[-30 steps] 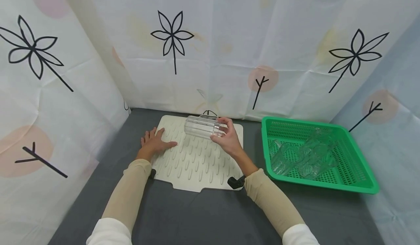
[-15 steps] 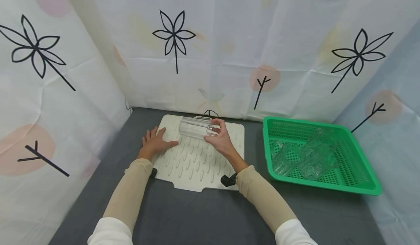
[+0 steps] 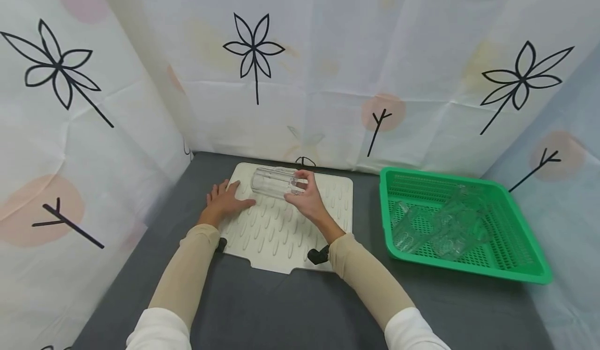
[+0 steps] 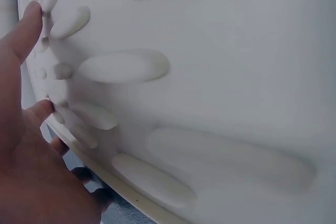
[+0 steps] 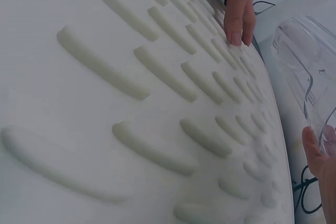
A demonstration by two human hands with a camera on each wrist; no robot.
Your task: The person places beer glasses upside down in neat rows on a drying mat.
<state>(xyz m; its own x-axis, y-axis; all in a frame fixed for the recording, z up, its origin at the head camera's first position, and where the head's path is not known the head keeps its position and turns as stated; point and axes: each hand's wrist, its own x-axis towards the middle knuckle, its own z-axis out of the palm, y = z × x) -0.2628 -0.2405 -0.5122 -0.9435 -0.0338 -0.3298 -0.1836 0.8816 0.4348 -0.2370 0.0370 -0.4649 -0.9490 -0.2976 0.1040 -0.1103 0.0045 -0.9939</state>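
Note:
My right hand grips a clear glass mug by one end, thumb below and fingers above. The mug is tilted on its side, with its other end pointing left and its handle along the far side. It overlaps the back of an off-white ridged draining board. My left hand rests with spread fingers on the board's left edge, thumb over the ridges. In the left wrist view, several fingertips reach past the board's rim. The right wrist view shows the mug at the right side, partly cut off.
A green plastic basket stands to the right, with several clear glass mugs lying in it. The board has a small spout at its front edge. A dark grey table lies under everything, and patterned white curtains enclose its back and sides.
My right hand has moved left with the mug, towards the back left of the board. My left hand stays at the board's left edge. The head view has shifted slightly.

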